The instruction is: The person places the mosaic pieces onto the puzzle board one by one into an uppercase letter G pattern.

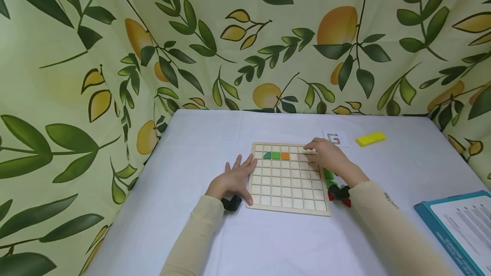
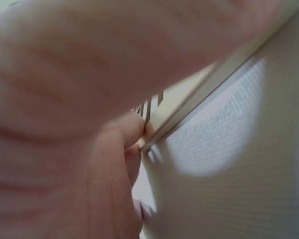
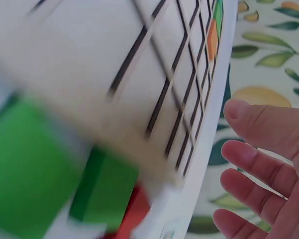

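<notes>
A wooden grid board [image 1: 285,191] lies on the white-covered table. In its upper left cells sit a dark green piece with a curved corner [image 1: 267,155], a green square [image 1: 275,155] and an orange square [image 1: 285,156], side by side. My left hand [image 1: 235,179] rests with spread fingers against the board's left edge. Over the upper right corner is my right hand [image 1: 330,156]; in the right wrist view its fingers [image 3: 249,184] are relaxed, apart and hold nothing. Green blocks [image 3: 25,169] and a red block [image 3: 134,211] lie along the board's right edge, partly hidden by the right arm.
Behind the right hand lies a small pattern card [image 1: 337,138], with a yellow block [image 1: 370,139] to its right. A teal-edged book or folder [image 1: 460,229] is at the table's right side. Leaf-print cloth [image 1: 245,54] hangs behind the table.
</notes>
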### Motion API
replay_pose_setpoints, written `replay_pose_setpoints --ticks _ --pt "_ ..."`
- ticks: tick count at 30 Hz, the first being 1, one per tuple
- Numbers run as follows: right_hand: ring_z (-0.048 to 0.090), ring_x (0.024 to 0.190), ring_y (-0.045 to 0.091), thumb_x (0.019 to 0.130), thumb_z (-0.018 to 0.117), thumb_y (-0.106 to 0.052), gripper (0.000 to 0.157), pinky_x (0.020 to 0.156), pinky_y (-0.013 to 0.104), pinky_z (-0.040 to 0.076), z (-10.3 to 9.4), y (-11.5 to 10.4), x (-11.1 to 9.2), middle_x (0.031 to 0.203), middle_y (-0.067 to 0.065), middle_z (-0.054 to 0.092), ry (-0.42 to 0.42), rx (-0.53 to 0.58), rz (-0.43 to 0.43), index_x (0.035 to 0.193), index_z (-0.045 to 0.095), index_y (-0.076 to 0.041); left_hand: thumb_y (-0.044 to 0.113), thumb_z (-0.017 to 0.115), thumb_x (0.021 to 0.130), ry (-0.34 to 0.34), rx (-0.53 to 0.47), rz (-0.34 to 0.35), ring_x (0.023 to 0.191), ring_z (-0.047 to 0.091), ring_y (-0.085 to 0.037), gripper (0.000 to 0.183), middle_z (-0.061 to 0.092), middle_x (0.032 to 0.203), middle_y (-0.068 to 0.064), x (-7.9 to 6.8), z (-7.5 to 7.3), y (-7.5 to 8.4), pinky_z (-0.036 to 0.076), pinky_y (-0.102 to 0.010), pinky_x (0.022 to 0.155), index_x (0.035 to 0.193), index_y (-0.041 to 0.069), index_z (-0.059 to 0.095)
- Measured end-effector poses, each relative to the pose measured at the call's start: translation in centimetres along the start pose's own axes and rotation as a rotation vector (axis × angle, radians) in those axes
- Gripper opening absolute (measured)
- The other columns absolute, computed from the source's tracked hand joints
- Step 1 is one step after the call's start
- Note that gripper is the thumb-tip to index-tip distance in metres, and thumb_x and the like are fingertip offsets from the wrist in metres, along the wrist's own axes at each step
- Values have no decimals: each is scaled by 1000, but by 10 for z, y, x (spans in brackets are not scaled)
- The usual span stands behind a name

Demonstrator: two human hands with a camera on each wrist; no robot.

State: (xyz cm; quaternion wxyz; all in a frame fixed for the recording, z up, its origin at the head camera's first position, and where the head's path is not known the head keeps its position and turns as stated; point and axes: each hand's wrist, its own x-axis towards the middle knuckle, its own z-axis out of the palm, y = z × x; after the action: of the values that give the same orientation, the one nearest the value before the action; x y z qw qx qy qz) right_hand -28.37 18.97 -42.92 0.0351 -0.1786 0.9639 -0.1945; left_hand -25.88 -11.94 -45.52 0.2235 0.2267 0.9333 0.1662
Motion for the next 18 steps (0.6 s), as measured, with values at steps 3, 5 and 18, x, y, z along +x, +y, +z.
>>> replay_pose_setpoints --ticks 3,5,18 --pt "53 104 32 83 67 -13 34 86 49 45 -5 14 -10 111 15 59 9 4 36 115 63 -1 45 88 43 0 10 -3 138 -17 -29 138 -11 154 6 0 1 0 -7 -61 104 150 21 5" --pt "51 106 33 84 66 -13 34 88 51 44 -7 21 -16 112 16 59 8 13 64 116 62 -1 45 88 43 0 10 -4 138 -17 -29 138 -11 154 6 0 1 0 -7 -61 104 150 21 5" --pt "44 112 39 83 68 -13 37 91 55 40 -12 49 -43 119 22 54 -12 36 203 117 62 -1 45 88 43 2 4 5 138 -17 -30 138 -10 154 5 1 1 -1 -7 -62 103 150 20 5"
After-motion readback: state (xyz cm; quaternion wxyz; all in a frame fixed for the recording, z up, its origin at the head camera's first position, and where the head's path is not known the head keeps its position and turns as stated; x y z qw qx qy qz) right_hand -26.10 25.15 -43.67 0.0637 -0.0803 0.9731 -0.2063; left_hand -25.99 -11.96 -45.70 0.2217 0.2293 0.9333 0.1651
